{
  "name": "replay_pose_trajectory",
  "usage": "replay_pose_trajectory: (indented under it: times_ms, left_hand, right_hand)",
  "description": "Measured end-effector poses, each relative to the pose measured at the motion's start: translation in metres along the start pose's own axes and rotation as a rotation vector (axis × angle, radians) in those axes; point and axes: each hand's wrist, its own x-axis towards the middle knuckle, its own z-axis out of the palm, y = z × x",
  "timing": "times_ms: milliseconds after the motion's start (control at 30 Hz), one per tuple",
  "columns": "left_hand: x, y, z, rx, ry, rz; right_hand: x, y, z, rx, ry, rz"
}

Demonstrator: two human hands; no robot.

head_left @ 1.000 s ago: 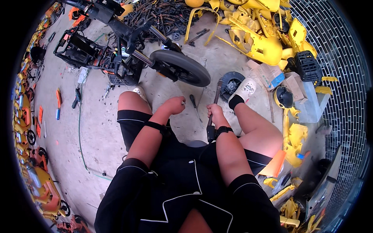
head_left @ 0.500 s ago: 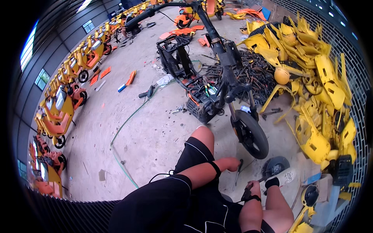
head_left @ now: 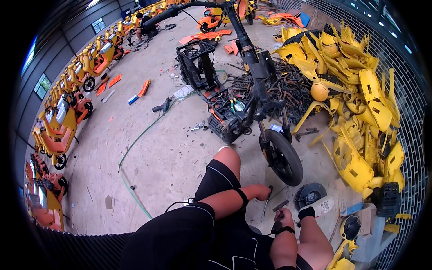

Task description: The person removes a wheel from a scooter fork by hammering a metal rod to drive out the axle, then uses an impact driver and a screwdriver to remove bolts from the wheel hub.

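My left hand [head_left: 262, 192] is closed round the dark upper end of a thin metal rod tool [head_left: 265, 208], which points down at the floor; its exact kind is too small to tell. To its right, my right hand [head_left: 284, 218] grips what looks like a small hammer, its brownish head [head_left: 281, 205] just above my fingers. A black wheel [head_left: 310, 194] lies flat beside my white-shod right foot [head_left: 323, 204]. Ahead stands a stripped scooter frame [head_left: 258, 67], its front wheel [head_left: 282, 157] turned toward me and apart from both hands.
Yellow plastic panels [head_left: 360, 112] are heaped along the brick wall on the right. Behind the frame lies a pile of dark metal parts [head_left: 279, 85]. A green hose [head_left: 135, 148] crosses the floor near a power tool [head_left: 163, 105]. Yellow scooters [head_left: 60, 121] line the left; another person [head_left: 141, 27] sits far back.
My right hand has swung left, bringing the hammer head away from the wheel on the floor and nearer the rod. My left hand keeps its hold. The whole view has shifted slightly.
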Motion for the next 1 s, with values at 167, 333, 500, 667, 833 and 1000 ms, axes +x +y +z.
replay_pose_trajectory:
  times_ms: [167,333,500,667,833,1000]
  left_hand:
    - [-0.001,0.000,0.000,-0.005,-0.016,-0.010]
    - [-0.004,-0.002,0.003,-0.045,0.104,0.029]
    - [-0.006,0.001,-0.002,-0.044,0.067,0.014]
    - [-0.007,0.005,-0.006,-0.027,-0.017,-0.011]
    - [-0.004,0.004,-0.003,-0.018,-0.022,-0.011]
    - [0.000,0.001,-0.002,-0.030,-0.036,-0.009]
  right_hand:
    - [-0.004,0.009,0.000,-0.109,-0.040,-0.043]
    - [0.005,0.007,0.004,-0.198,0.058,0.045]
    - [0.018,-0.003,0.010,-0.291,0.143,0.160]
    - [-0.004,-0.001,0.021,-0.232,0.134,0.127]
    - [-0.015,0.005,0.013,0.060,0.114,0.025]
    - [0.018,-0.046,0.008,0.292,0.031,0.063]
